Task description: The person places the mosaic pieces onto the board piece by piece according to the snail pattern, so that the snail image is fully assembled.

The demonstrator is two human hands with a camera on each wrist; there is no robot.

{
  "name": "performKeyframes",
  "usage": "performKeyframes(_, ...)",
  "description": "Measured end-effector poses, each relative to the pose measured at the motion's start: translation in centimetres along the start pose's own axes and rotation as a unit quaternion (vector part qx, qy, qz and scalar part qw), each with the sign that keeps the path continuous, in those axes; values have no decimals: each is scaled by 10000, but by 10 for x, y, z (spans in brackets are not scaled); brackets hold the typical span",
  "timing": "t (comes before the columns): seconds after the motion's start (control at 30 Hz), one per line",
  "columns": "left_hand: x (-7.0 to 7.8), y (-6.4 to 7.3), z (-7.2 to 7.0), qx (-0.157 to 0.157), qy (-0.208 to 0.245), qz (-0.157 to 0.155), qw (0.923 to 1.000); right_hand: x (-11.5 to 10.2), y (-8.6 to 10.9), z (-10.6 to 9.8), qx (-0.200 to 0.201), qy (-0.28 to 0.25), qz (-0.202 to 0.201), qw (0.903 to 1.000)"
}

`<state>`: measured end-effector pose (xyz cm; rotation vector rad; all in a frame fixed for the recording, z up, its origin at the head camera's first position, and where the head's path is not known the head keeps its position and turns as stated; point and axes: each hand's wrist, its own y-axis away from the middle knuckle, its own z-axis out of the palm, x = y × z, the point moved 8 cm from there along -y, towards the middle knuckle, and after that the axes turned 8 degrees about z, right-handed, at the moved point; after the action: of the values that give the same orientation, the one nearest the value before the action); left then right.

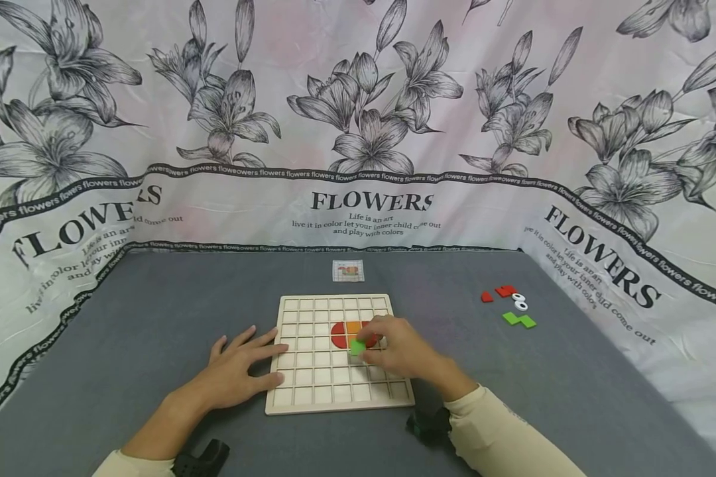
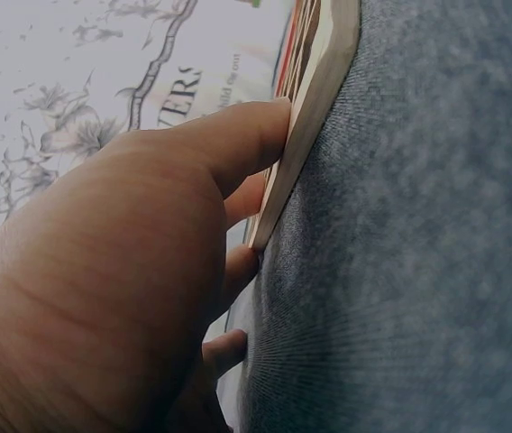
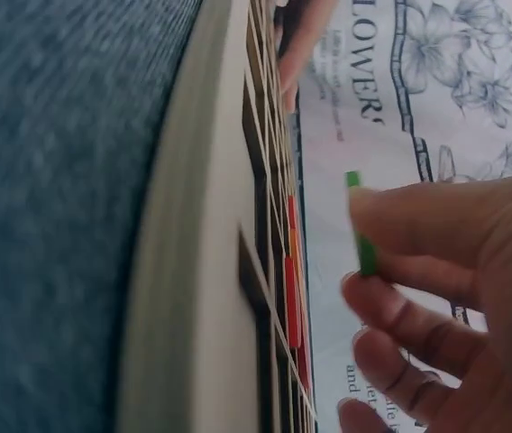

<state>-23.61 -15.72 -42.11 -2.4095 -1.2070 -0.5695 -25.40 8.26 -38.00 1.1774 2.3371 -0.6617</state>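
Observation:
A light wooden grid board (image 1: 310, 396) lies on the grey cloth in the head view. Red pieces (image 1: 337, 336) and an orange piece (image 1: 353, 327) fill cells near its middle. My right hand (image 1: 401, 348) pinches a small green square tile (image 1: 357, 347) between thumb and fingers over the board, beside those pieces. From the right wrist view, the green tile (image 3: 361, 225) shows edge-on, clear above the grid. With fingers spread, my left hand (image 1: 234, 371) touches the board's left edge. Its thumb (image 2: 251, 135) rests against the wooden rim in the left wrist view.
Behind the board lies a small picture card (image 1: 348, 270). To the right are red pieces (image 1: 504, 291), white rings (image 1: 520, 302) and green tiles (image 1: 519, 320). A flower-printed curtain (image 1: 364, 212) borders the table's back and sides.

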Motion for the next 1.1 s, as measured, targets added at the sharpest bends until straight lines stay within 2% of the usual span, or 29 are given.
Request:
performKeyframes(0.17,0,1,-3,13,-38,19,10000,1,-1,7,-3,273,-176,9995)
performKeyframes(0.33,0,1,-5,29,-83,34,10000,2,-1,12,-52,576,-169,9982)
performKeyframes(0.6,0,2,-8,36,-130,34,9999,1,-1,13,-93,606,-158,9980)
performKeyframes(0.7,0,2,-7,22,-118,15,9999,-1,-2,10,3,613,-291,9977)
performKeyframes(0.87,2,1,-5,-15,-41,13,10000,-3,-1,-4,305,391,-387,9980)
performKeyframes(0.97,3,1,-3,-34,-23,-7,10000,-4,1,-20,420,272,-260,9984)
performKeyframes(1.1,3,0,-1,-24,-37,-11,10000,-3,7,-47,641,483,-43,9968)
